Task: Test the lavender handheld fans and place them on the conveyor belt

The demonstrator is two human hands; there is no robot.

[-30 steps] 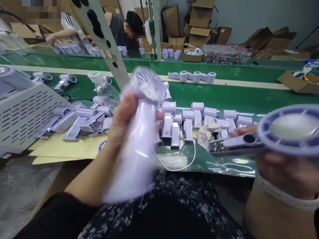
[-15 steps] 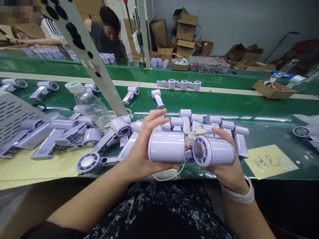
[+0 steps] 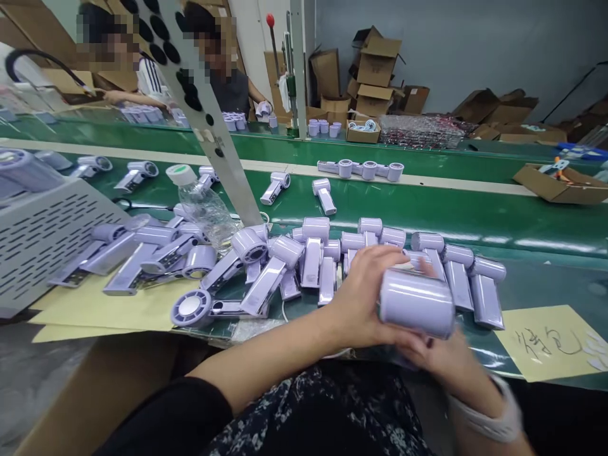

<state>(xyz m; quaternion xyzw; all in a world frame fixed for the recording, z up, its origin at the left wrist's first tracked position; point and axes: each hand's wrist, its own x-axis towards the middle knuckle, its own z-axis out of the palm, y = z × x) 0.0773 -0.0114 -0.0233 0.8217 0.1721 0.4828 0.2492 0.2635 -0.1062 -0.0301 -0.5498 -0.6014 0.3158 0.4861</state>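
Note:
My left hand [image 3: 363, 301] is closed around a lilac handheld fan [image 3: 418, 304], whose glossy round head lies sideways and points right. Its handle is hidden by my hand. Close behind and below that fan is my right hand [image 3: 451, 361], smeared by motion, its fingers curled and partly covered; what it grips is hidden. Several more lilac fans lie in a row past my hands, among them a fan [image 3: 488, 288] at the right end. To the left, another fan [image 3: 191, 307] shows its round grille.
A perforated grey bin [image 3: 61, 234] and a clear plastic bottle [image 3: 204, 206] stand left. A slanted metal post [image 3: 223, 152] rises before me. Fans rest on the green conveyor [image 3: 427, 196]. Handwritten yellow paper [image 3: 546, 342] lies right. Two people work across the line.
Both hands have come together, lower and to the right in view. The second fan, plainly visible in my right hand before, is now out of sight. My view has swung left.

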